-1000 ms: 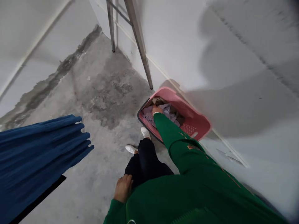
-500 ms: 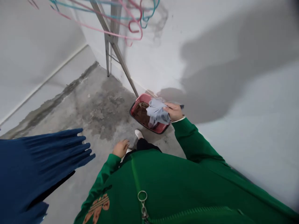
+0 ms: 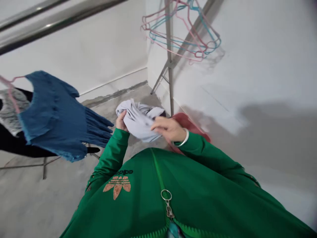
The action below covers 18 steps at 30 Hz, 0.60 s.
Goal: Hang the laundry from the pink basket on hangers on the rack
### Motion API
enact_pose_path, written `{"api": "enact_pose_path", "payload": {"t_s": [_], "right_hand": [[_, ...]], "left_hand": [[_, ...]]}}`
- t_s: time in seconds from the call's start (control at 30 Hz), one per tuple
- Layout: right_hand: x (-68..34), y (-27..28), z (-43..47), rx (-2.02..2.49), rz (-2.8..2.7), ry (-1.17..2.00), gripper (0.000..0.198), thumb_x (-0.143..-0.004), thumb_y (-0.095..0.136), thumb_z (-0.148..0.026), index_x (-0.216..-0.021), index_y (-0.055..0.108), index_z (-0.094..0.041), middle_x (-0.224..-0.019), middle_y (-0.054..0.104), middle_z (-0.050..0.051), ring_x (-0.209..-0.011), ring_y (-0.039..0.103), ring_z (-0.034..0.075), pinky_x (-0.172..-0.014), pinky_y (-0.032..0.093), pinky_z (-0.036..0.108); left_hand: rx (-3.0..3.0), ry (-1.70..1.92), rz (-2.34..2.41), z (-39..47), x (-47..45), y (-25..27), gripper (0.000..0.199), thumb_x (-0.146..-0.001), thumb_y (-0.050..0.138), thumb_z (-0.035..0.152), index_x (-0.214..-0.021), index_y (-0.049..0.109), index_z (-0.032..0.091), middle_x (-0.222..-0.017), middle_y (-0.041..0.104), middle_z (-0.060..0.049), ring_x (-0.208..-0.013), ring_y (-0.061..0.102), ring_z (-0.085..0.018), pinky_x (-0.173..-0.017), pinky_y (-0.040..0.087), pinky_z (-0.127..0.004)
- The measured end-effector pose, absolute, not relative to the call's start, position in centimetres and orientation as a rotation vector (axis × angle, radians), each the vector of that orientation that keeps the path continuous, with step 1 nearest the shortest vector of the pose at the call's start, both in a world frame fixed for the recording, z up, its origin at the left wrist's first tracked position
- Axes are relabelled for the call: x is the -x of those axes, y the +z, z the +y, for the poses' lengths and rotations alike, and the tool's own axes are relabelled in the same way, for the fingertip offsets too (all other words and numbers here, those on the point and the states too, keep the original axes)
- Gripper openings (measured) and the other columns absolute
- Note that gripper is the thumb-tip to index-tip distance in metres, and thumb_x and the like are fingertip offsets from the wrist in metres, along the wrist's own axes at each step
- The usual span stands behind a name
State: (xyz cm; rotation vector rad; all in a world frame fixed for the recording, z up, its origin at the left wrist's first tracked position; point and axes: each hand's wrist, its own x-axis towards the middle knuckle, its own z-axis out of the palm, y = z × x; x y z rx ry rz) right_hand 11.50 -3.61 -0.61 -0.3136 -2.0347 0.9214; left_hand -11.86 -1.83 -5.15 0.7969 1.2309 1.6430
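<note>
A crumpled light grey garment [image 3: 138, 124] is bunched in front of my body, above the floor. My left hand [image 3: 122, 121] grips its left side, the thumb showing over the cloth and the other fingers hidden beneath. On its right side my right hand [image 3: 170, 128], with a white bracelet at the wrist, pinches the fabric with fingers bent together. What kind of garment it is cannot be made out from the folds. Behind my right forearm a red basket [image 3: 189, 124] stands on the floor by the wall, mostly covered by the sleeve.
At left a blue dress [image 3: 56, 112] hangs on a pink hanger [image 3: 15, 96], beside black and grey clothes. Metal rails [image 3: 59, 24] cross the upper left. Several pink and blue wire hangers [image 3: 183, 43] hang from the rack's leg [image 3: 169, 49] near the right wall.
The grey garment has come up out of the basket in my right hand. My left hand has risen and taken hold of it too. The view has tilted up, showing more of the rack.
</note>
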Motion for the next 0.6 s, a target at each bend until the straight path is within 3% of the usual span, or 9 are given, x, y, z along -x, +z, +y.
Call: {"api": "enact_pose_path", "payload": {"t_s": [0.13,0.23,0.4,0.5,0.6], "right_hand": [[-11.2,2.0,0.5,0.609,-1.453,1.094,0.021,-0.091,0.060,-0.036,-0.082,0.066,-0.017,-0.076,0.061,-0.001,-0.069,0.057,0.010,-0.069,0.047,0.026],[-8.6,5.5,3.6,0.587,-1.347,1.344,0.016,-0.093,0.057,-0.023,-0.081,0.062,-0.013,-0.069,0.058,-0.005,-0.061,0.053,0.004,-0.063,0.044,0.018],[-3.1,12.5,4.7,0.549,-1.409,1.819,0.026,-0.100,0.032,-0.006,-0.103,0.057,-0.002,-0.066,0.056,-0.009,-0.056,0.052,-0.002,-0.060,0.041,0.013],[-0.1,15.6,3.5,0.496,-1.423,1.905,0.030,-0.101,0.026,-0.003,-0.117,0.051,0.001,-0.064,0.057,-0.010,-0.054,0.054,-0.002,-0.061,0.044,0.012],[2.7,17.5,1.7,0.358,-1.387,1.952,0.034,-0.100,0.024,0.003,-0.126,0.045,0.005,-0.062,0.060,-0.008,-0.054,0.058,-0.001,-0.063,0.048,0.011]], "left_hand": [[-0.674,1.885,1.104,-4.7,17.5,-2.2,0.018,-0.067,0.070,0.026,-0.078,0.057,0.020,-0.076,0.069,0.000,-0.079,0.069,-0.014,-0.083,0.057,-0.029],[-0.741,1.952,1.256,-6.0,20.7,0.3,0.017,-0.071,0.067,0.013,-0.079,0.053,0.019,-0.068,0.064,0.005,-0.062,0.062,-0.009,-0.072,0.057,-0.023],[-0.762,1.864,1.566,-6.8,25.6,4.8,0.024,-0.091,0.038,-0.001,-0.079,0.043,0.019,-0.050,0.041,0.012,-0.042,0.041,-0.003,-0.060,0.050,-0.018],[-0.742,1.900,1.608,-7.5,28.0,6.8,0.030,-0.093,0.029,-0.003,-0.080,0.041,0.021,-0.051,0.043,0.010,-0.043,0.046,-0.005,-0.055,0.047,-0.017],[-0.783,1.981,1.632,-9.0,28.7,7.8,0.025,-0.090,0.038,-0.002,-0.086,0.046,0.022,-0.060,0.053,0.006,-0.056,0.060,-0.010,-0.055,0.050,-0.021]]}}
